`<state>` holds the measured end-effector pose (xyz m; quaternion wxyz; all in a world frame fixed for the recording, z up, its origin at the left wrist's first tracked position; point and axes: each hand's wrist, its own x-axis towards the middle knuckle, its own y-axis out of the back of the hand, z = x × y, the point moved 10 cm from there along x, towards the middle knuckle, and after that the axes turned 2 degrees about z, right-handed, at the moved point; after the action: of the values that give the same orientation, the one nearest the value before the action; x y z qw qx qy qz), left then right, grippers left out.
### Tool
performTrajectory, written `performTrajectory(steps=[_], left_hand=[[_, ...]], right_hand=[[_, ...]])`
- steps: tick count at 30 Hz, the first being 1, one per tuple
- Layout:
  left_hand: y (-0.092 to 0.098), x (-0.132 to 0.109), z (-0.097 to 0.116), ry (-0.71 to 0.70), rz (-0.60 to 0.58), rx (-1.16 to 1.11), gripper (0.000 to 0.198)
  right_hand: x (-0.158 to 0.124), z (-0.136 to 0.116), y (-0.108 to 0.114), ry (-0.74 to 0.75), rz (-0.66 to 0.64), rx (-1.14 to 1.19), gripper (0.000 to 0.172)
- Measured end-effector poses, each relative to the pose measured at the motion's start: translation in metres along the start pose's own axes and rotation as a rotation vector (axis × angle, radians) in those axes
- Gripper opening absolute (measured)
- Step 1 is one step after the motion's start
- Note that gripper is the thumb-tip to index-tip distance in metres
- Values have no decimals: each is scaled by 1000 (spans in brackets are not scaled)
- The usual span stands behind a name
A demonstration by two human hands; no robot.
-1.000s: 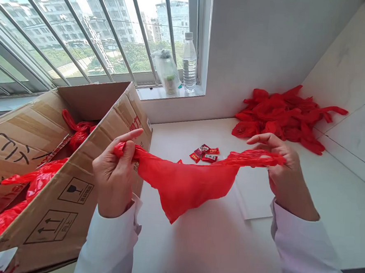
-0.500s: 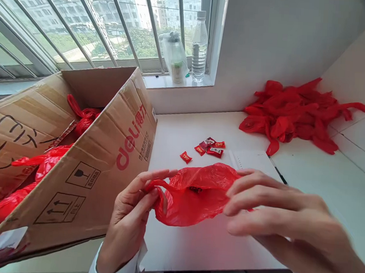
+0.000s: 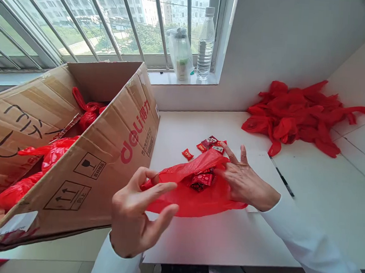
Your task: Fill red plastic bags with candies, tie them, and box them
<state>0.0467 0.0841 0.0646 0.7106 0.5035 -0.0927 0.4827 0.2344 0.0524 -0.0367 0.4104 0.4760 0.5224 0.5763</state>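
My left hand (image 3: 137, 216) pinches the near rim of a red plastic bag (image 3: 194, 199) and holds its mouth open above the white table (image 3: 321, 194). Small red candy packets (image 3: 202, 179) lie inside the bag. My right hand (image 3: 244, 179) rests at the bag's far side, fingers stretched toward the loose candy packets (image 3: 211, 143) on the table; the thumb side is hidden by the bag's rim. One more packet (image 3: 187, 154) lies apart to the left.
A large open cardboard box (image 3: 85, 155) with filled red bags (image 3: 48, 155) stands at the left. A heap of empty red bags (image 3: 304, 115) lies at the back right. A water bottle (image 3: 206, 43) and a wrapped jar (image 3: 181, 54) stand on the windowsill. A pen (image 3: 281, 177) lies on the table.
The bag was stretched between both hands, then lowered and opened. My right hand has moved forward to the bag's far side by the loose packets, and candy packets now show inside.
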Motion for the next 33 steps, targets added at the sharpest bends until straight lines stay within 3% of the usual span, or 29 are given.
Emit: performTrajectory(steps=[2,4,6,8,10,13,17,22,27,30,33], left_hand=[[-23,5,34,-235,-50,349,27],[-60,5,55,-398,-152,524,19],[-102,-1,57,-462,-342,512,31],[-128,-7,40,-391,-463,494,40],[-132,-11,5,-223,-481,547,36],[-116,-22,-48,14,-502,604,26],[-100,-36,-80,122,-590,557,39],[-105,-19,-76,150,-560,432,20],[-124,0,-50,96,-445,382,20],[-153,-7,-28,-20,-465,351,28],[-171,-14,-25,-48,-452,351,13]], right_hand=[[5,-5,-1,33,14,7,29],[8,-10,-1,58,50,15,26],[9,-12,-2,74,78,23,27],[7,-11,-6,83,71,36,26],[3,-6,-12,69,40,53,25],[-7,5,-23,24,-15,72,26],[-16,10,-31,42,-77,128,25],[-5,21,-19,-21,-40,106,29],[4,28,-14,-91,-52,25,63],[2,27,-19,-87,-58,-13,57],[-2,28,-29,-86,-68,-35,48]])
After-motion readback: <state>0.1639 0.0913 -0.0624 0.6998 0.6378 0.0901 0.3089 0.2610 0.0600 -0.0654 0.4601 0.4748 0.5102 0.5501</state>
